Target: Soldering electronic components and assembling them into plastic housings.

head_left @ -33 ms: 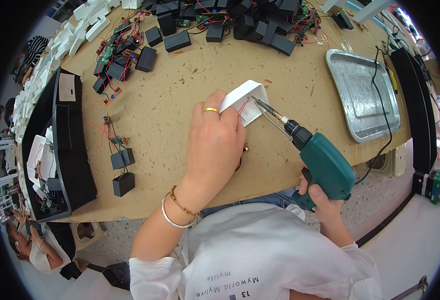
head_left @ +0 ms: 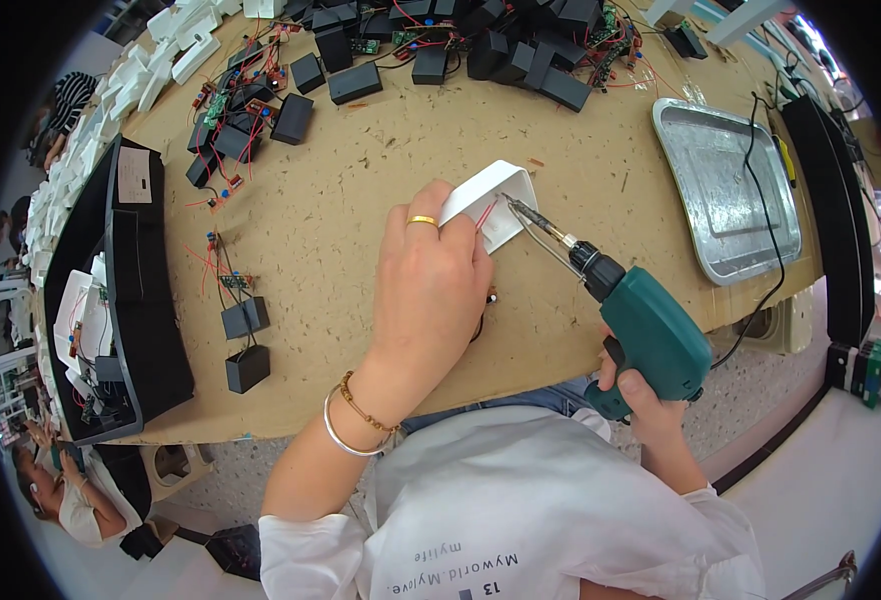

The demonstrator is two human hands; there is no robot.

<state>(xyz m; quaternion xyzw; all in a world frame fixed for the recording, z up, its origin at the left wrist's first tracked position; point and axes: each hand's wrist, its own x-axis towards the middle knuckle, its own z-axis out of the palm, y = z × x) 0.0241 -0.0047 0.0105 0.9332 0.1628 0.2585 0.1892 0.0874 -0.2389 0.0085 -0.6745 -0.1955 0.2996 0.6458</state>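
Note:
My left hand (head_left: 429, 275) is closed around a white plastic housing (head_left: 493, 185) above the middle of the table. A red wire (head_left: 486, 214) shows inside the housing, next to my fingertips. My right hand (head_left: 643, 390) grips a green pistol-shaped soldering gun (head_left: 658, 325) by its handle. The gun's thin metal tip (head_left: 531, 212), with a curved feed tube beside it, reaches into the housing's open side. Whether the tip touches anything in there I cannot make out. Just below the housing, a small part with a dark wire shows partly behind my left hand.
Black boxes (head_left: 356, 83) with wires and circuit boards are heaped along the far side. Two wired black boxes (head_left: 249, 369) lie left of my hand. A black bin (head_left: 141, 330) holds white housings. At right, a cable crosses a metal tray (head_left: 726, 265). Another person (head_left: 91, 495) works at lower left.

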